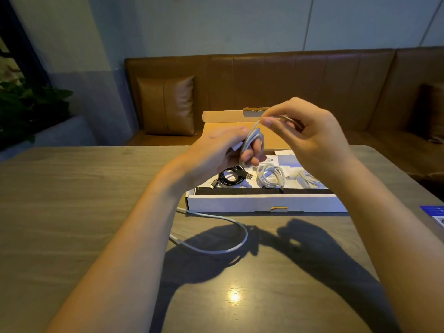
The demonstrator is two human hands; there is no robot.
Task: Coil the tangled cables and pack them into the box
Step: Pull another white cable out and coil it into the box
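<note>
Above the open white cardboard box, my left hand holds a white cable coil wound around its fingers. My right hand pinches the loose end of that same cable at the top of the coil. Inside the box lie a coiled black USB cable, a coiled white cable and another white cable partly hidden behind my right wrist. A loose white cable curves on the wooden table in front of the box, its ends passing under my left forearm.
The box lid stands open at the back. A blue leaflet lies at the table's right edge. Behind the table runs a brown leather bench with a cushion. A plant is at far left.
</note>
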